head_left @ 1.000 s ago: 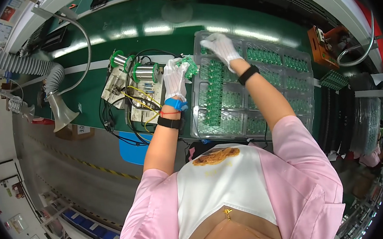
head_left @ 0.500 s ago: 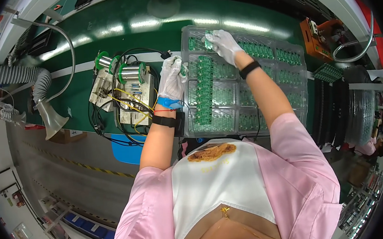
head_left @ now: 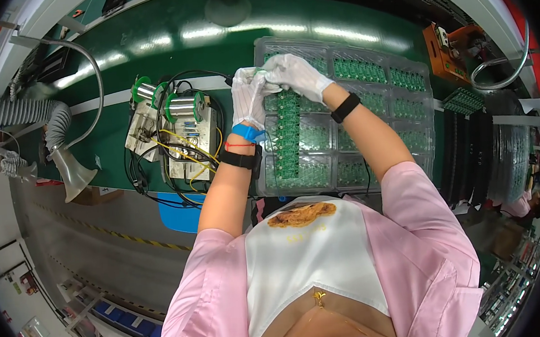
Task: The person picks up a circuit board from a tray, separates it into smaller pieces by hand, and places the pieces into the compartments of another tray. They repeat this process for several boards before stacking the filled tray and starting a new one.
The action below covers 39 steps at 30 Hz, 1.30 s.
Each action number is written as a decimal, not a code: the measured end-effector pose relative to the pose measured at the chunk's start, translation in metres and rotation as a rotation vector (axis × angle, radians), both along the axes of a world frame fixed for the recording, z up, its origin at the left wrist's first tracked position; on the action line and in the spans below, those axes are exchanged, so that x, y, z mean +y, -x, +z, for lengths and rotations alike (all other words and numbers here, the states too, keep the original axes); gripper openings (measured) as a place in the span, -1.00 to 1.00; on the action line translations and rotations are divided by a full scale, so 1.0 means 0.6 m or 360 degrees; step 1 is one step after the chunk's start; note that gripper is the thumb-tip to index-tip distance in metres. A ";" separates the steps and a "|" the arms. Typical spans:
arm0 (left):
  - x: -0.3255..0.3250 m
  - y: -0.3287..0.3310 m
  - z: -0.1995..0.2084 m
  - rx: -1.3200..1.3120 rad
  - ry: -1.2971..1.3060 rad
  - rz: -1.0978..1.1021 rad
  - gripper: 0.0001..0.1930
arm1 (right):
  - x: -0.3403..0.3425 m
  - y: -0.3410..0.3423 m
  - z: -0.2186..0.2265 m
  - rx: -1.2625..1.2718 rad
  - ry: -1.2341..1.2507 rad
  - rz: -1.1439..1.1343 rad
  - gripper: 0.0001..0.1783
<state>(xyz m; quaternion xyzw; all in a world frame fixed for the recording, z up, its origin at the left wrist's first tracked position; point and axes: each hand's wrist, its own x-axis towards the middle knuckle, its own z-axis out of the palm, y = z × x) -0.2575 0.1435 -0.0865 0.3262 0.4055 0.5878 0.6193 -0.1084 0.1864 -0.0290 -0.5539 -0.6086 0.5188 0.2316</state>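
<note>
My left hand [head_left: 248, 98] and my right hand [head_left: 296, 76], both in white gloves, meet over the far left corner of a clear compartmented tray [head_left: 333, 124]. Their fingers are closed together around a small green circuit board [head_left: 262, 72], of which only a sliver shows between the gloves. Just below them, a long strip of green circuit boards [head_left: 288, 138] lies on the tray's left column, its far end under my right hand. Rows of small green boards [head_left: 359, 71] fill other compartments. A blue wrist strap [head_left: 248, 132] circles my left wrist.
Left of the tray stands a metal fixture [head_left: 186, 166] with solder wire spools [head_left: 185, 108] and tangled cables. A fume extraction hose [head_left: 70, 170] hangs farther left. An orange box [head_left: 443, 50] stands at the far right, with black racks [head_left: 458, 152] nearer.
My right hand has moved left from the tray's far compartment, bringing a small green board to my left hand. My left hand has shifted slightly right and the two now touch.
</note>
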 end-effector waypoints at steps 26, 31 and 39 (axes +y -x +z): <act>-0.120 0.089 0.043 0.0022 0.0327 0.0428 -0.81 | 0.004 -0.061 -0.056 -0.0377 -0.0310 -0.0367 -0.37; -0.082 0.049 0.030 -0.0468 0.0153 0.0449 -0.86 | -0.129 -0.085 0.028 0.0485 -0.0010 -0.0130 -0.56; -0.092 -0.049 0.179 0.2420 -0.1326 0.0885 -0.50 | -0.175 -0.149 0.085 -0.0718 -0.1403 0.0047 -0.73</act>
